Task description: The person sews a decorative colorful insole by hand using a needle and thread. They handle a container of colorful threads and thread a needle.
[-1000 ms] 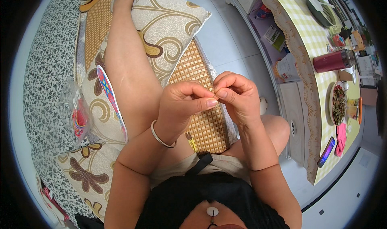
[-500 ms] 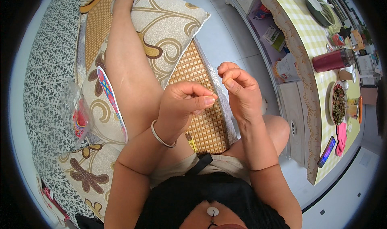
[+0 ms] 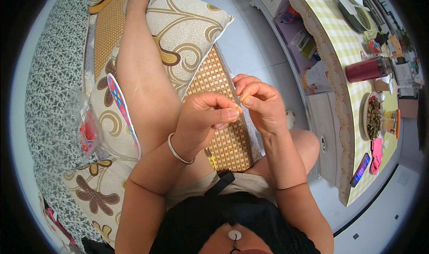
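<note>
Above my lap, my left hand (image 3: 206, 113) is closed in a pinch between thumb and index finger. My right hand (image 3: 264, 105) pinches too, its fingertips almost touching the left ones. A sliver of something thin and yellowish shows between the fingertips, too small to name. On the left, a colourful patterned insole (image 3: 119, 103) with a white edge leans against my outstretched leg. Beyond it lies a clear plastic bag (image 3: 90, 130) with bright red and multicoloured strands inside. Neither hand touches the insole or the bag.
I sit on a woven mat seat (image 3: 225, 142) with patterned cushions (image 3: 190, 26). To the right, a checkered table (image 3: 333, 12) holds a dark red bottle (image 3: 366, 70), a plate of food (image 3: 372, 117), a phone (image 3: 360, 170), a pink cloth (image 3: 376, 155) and a green basket (image 3: 353, 13).
My right hand has moved left and slightly down, bringing its fingertips up to those of my left hand. The left hand has barely moved.
</note>
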`<state>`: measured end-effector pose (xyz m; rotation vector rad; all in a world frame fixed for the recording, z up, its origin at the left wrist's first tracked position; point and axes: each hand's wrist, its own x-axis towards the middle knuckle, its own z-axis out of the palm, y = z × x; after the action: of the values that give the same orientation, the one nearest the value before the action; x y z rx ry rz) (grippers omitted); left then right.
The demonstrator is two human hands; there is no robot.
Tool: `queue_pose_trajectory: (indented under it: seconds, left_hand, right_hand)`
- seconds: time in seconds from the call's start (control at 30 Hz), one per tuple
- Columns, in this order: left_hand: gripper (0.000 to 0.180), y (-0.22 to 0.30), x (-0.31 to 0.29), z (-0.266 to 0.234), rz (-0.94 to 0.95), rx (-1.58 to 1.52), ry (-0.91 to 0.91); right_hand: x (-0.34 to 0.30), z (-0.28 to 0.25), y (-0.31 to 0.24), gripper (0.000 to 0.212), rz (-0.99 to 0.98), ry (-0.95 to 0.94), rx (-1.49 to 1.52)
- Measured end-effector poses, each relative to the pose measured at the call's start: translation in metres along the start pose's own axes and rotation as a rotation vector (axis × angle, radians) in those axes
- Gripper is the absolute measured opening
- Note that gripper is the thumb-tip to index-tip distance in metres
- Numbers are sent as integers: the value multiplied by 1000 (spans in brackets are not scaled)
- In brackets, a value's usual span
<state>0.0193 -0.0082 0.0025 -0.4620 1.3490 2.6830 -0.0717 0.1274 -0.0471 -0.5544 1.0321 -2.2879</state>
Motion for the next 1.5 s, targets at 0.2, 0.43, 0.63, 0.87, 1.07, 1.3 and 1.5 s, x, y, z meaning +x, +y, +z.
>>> queue_pose_trajectory:
  seconds: [0.2,0.43,0.63,0.87,1.07,1.3,1.5]
  left_hand:
    - [10,-1,0,0,4,-7,10]
    - [9,0,-1,1,-4,-15,1]
    - [10,-1,-1,0,-11,-20,-9]
    - [12,-2,-1,-3,-17,-55,-46]
    - [12,-2,0,-3,-27,-72,-56]
    - [11,-1,0,-3,-30,-68,-56]
    - [8,-1,0,-1,30,16,-15]
  right_hand:
    - [0,1,1,9,-8,-7,14]
    - [1,3,2,9,-26,-23,3]
    - [1,5,0,9,-19,-14,15]
    - [1,4,0,9,-26,-31,10]
    - [0,5,-1,8,-17,-28,22]
    - [-1,6,-2,9,-32,-33,20]
    - [-1,6,-4,8,-44,-26,-33]
